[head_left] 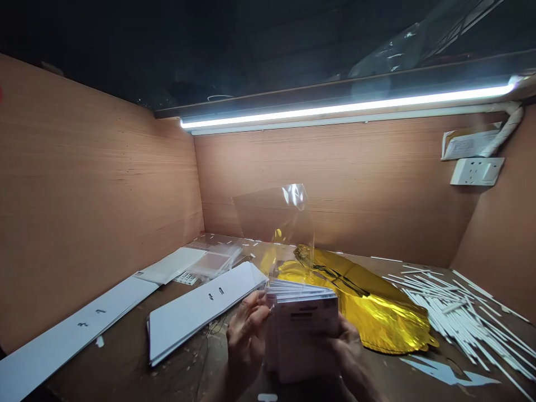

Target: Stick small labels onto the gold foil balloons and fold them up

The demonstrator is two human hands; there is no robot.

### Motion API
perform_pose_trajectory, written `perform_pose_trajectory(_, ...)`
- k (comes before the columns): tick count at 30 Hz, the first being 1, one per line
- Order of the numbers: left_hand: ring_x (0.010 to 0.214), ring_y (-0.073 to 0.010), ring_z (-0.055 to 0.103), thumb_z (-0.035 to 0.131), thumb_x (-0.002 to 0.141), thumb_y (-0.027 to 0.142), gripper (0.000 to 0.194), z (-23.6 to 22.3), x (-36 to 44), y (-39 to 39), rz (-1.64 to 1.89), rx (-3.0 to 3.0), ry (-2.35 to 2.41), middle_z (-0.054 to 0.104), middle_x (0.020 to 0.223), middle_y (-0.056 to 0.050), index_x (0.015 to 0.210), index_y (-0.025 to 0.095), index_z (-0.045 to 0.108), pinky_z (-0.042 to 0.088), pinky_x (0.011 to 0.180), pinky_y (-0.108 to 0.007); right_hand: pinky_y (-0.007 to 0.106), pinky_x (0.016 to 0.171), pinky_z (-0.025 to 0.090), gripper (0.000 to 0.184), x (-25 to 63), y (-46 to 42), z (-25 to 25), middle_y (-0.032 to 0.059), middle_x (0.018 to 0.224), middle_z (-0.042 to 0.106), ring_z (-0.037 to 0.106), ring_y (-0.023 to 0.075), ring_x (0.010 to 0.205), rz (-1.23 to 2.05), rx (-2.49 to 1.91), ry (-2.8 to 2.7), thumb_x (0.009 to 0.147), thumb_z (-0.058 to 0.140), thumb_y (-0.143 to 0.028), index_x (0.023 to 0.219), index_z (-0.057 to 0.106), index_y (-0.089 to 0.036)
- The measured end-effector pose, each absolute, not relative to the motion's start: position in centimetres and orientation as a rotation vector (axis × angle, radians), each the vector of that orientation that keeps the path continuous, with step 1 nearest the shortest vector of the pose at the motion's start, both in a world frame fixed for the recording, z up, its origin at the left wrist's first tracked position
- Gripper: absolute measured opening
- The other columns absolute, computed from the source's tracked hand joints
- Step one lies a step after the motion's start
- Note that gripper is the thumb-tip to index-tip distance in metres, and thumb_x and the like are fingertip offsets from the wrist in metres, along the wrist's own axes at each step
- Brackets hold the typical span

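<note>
Cards [302, 340] in a fanned stack stand upright between two bare hands, raised above a dark brown bench [125, 357] inside a wood-panelled booth. The left hand [247, 343] curls its fingers around the stack's left edge, while the right hand [347, 346] cups the right side, its fingers partly hidden behind the cards. Pressed in from both sides, the stack appears to be held this way to keep its stepped top edges apart. A clear plastic sheet [276, 223] rises behind the cards at a slight tilt; its lower end is hidden, so any contact with them cannot be told. Gold foil balloon material [360, 301] lies flat just beyond the right hand, crossed by dark markings. Farther right, loose white sticks [460, 312] spread in a scattered heap, seemingly kept to one side of the hands' working space. Two long white boards [205, 307] [71, 329] lie at an angle on the left, with clear plastic bags [213, 262] beyond them toward the back corner. An LED tube light [343, 109] runs along the top of the back wall, placed to shine down on the bench, and a white wall socket [477, 170] sits on the right-hand panel.
</note>
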State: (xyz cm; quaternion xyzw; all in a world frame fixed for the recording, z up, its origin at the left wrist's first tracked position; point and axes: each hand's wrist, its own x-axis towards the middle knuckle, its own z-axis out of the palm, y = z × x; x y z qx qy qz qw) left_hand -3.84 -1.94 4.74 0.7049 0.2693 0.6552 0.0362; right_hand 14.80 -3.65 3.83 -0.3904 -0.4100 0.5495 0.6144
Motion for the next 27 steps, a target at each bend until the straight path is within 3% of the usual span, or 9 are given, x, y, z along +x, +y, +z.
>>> perform_pose_trajectory(4,0.093,-0.0196,0.056,0.052,0.071,0.008,0.02,3.8,-4.0,-1.8,1.904,2.094,0.889,0.054,0.113,-0.008,0.083,0.021,0.061,0.046,0.077,-0.032,0.025,0.059,0.047,0.034,14.8,-3.9,4.2,-0.0011,0.069,0.066,0.059,0.0177,0.066,1.284,-0.887,-0.942,0.047,0.062,-0.007,0.079,0.063,-0.018)
perform_pose_trajectory(9,0.099,-0.0228,0.051,0.058,0.07,0.017,0.002,4.7,-3.7,-2.1,1.804,1.908,0.879,0.059,0.103,-0.007,0.068,0.018,0.059,0.041,0.085,-0.035,0.027,0.059,0.047,0.031,14.8,-4.1,4.6,-0.0002,0.069,0.066,0.059,0.0193,0.066,1.288,-0.907,-0.927,0.045,0.063,-0.01,0.075,0.063,-0.017)
perform_pose_trajectory(15,0.087,-0.0218,0.057,0.07,0.057,0.019,0.027,5.1,-1.9,-1.9,1.942,1.295,0.91,0.059,0.087,-0.005,0.051,0.014,0.044,0.047,0.074,-0.031,0.027,0.06,0.048,0.032,14.5,-4.4,4.7,-0.0002,0.067,0.066,0.06,0.0198,0.065,1.271,-0.919,-0.944,0.045,0.06,-0.008,0.076,0.063,-0.017)
perform_pose_trajectory(18,0.092,-0.0221,0.055,0.071,0.054,0.019,0.024,5.5,-1.3,-2.0,1.905,1.2,0.832,0.057,0.097,-0.006,0.067,0.016,0.051,0.047,0.075,-0.03,0.028,0.058,0.047,0.032,14.8,-4.2,4.3,0.0007,0.068,0.066,0.06,0.021,0.066,1.235,-0.939,-0.977,0.046,0.061,-0.01,0.077,0.062,-0.017)
perform_pose_trajectory(20,0.094,-0.0213,0.054,0.071,0.055,0.018,0.043,5.9,-1.2,-1.9,1.827,1.148,0.763,0.055,0.104,-0.006,0.093,0.021,0.051,0.046,0.077,-0.031,0.028,0.061,0.048,0.034,15.1,-4.0,4.4,0.0005,0.071,0.066,0.06,0.0211,0.069,1.227,-0.932,-1.026,0.046,0.061,-0.01,0.08,0.062,-0.017)
perform_pose_trajectory(22,0.093,-0.0203,0.055,0.07,0.057,0.018,0.063,6.2,-1.3,-1.8,1.73,1.083,0.716,0.055,0.105,-0.007,0.112,0.023,0.04,0.045,0.079,-0.031,0.028,0.065,0.048,0.038,15.7,-3.7,4.6,0.0001,0.076,0.066,0.059,0.0208,0.074,1.255,-0.92,-1.102,0.046,0.062,-0.01,0.083,0.061,-0.017)
perform_pose_trajectory(27,0.077,-0.0173,0.059,0.07,0.059,0.024,0.066,4.4,-1.6,-1.6,1.498,0.852,0.797,0.059,0.089,-0.007,0.114,0.017,0.034,0.047,0.07,-0.029,0.028,0.066,0.047,0.035,18.1,-3.4,5.2,0.0015,0.079,0.067,0.06,0.0206,0.075,1.512,-1.084,-1.275,0.05,0.054,-0.009,0.084,0.06,-0.016)
